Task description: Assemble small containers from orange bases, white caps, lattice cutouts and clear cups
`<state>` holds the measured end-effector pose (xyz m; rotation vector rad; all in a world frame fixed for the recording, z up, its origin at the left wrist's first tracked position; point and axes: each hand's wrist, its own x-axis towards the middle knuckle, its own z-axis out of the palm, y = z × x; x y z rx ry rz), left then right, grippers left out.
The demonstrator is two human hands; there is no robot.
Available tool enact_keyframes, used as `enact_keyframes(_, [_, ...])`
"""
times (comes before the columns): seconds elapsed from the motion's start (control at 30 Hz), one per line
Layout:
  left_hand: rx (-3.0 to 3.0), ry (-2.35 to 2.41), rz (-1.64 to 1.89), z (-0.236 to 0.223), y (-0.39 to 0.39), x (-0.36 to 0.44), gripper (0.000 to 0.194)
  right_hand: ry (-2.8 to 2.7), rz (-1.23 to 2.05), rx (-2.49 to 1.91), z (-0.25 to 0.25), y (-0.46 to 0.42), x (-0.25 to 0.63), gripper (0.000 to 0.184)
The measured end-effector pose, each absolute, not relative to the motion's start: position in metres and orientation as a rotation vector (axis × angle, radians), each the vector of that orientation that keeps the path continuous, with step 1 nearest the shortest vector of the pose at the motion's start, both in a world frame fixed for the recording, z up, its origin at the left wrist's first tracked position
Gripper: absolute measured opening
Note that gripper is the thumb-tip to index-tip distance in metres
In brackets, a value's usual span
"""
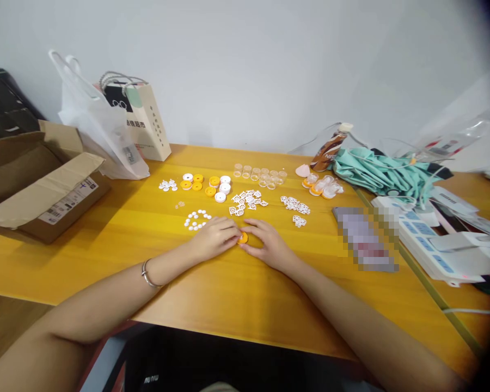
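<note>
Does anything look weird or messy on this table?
A little. The teal fabric at the right is crumpled, and blocky squares hide most of the flat grey thing below it. The bottle looks tilted, but the wide view may be bending it. I see no spill; lacy white pieces lie in loose clusters.

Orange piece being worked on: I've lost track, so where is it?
In the head view, the orange piece is below centre, between the left hand and right hand, with white lattice pieces beyond.
</note>
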<state>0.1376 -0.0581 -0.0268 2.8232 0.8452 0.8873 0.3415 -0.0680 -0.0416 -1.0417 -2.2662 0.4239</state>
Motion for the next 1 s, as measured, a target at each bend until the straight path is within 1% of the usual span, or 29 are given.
enact_keyframes(0.3, [2.91,0.835,0.836,-0.0279,-0.0578,0.1335,0.021,-2.265,0.417,-1.042,-0.0437,-0.0675,0.3414,0.032])
enact_keyframes(0.5, [2.949,0.825,0.826,-0.0261,-0.058,0.1329,0.019,-2.267,0.408,-1.058,-0.0424,-0.0679,0.3402,0.033])
enact_keyframes(0.57, [2.906,0.836,0.849,-0.0264,-0.0584,0.1322,0.018,-2.254,0.422,-1.061,-0.0404,-0.0689,0.34,0.039])
enact_keyframes(0.67, [2.818,0.846,0.878,-0.0264,-0.0592,0.1306,0.019,-2.203,0.479,-1.036,-0.0378,-0.0712,0.3411,0.055])
enact_keyframes(0.7, [2.788,0.844,0.872,-0.0262,-0.0593,0.13,0.02,-2.183,0.5,-1.028,-0.0376,-0.0719,0.3417,0.057])
enact_keyframes(0.77, [2.734,0.83,0.849,-0.0258,-0.0595,0.1291,0.021,-2.152,0.524,-1.024,-0.0382,-0.0732,0.3429,0.053])
enact_keyframes(0.9, [2.657,0.803,0.827,-0.0255,-0.0594,0.1289,0.022,-2.12,0.53,-1.04,-0.041,-0.0749,0.3433,0.036])
enact_keyframes(1.0, [2.62,0.805,0.808,-0.0263,-0.0593,0.1288,0.022,-2.116,0.564,-1.038,-0.0407,-0.0758,0.3423,0.027])
